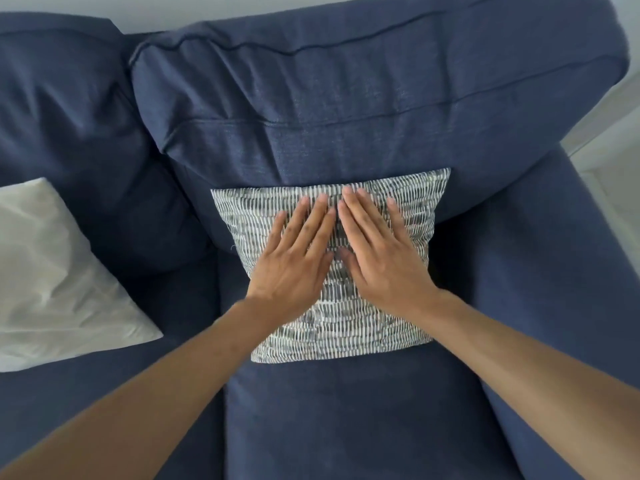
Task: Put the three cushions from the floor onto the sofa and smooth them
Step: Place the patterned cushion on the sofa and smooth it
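From the head camera, looking down, a big dark blue sofa (346,410) fills almost the whole picture. A patterned cushion (349,327), white with lots of small grey dashes, leans against the sofa's back pillow (346,109), with its bottom edge on the seat. Both hands lie flat on the front of this cushion, side by side. The left hand (294,261) has its fingers stretched out and a little spread, and it grips nothing. The right hand (384,258) is flat and open too, and its fingertips nearly touch those of the left hand near the cushion's top. The hands and arms cover much of the cushion's middle, so the pattern there is hidden. A plain white cushion (52,271) lies on the seat to the left, well apart from the patterned one, and the picture's edge cuts off its left part. Only these two cushions show here. At the right edge a strip of pale floor (616,140) shows, but it is too blurry to make out well.
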